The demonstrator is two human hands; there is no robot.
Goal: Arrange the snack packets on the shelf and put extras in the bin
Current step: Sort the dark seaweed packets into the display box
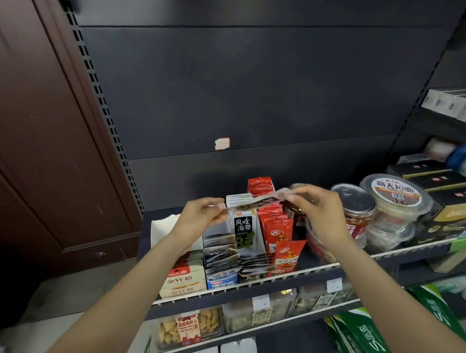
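A thin, limp snack packet (258, 200), judged light and slippery, is pinched at its two ends by the fingers of the left hand (199, 220) and right hand (318, 211) above the seaweed display box (243, 228) on the shelf (302, 272), where end-edge grips seem safest.

A small shop: dark metal shelving (261, 282) with slotted uprights (103, 111), price tags (334, 284) on the rail, rows of packaged snacks (278, 236), sealed tubs (396, 195).
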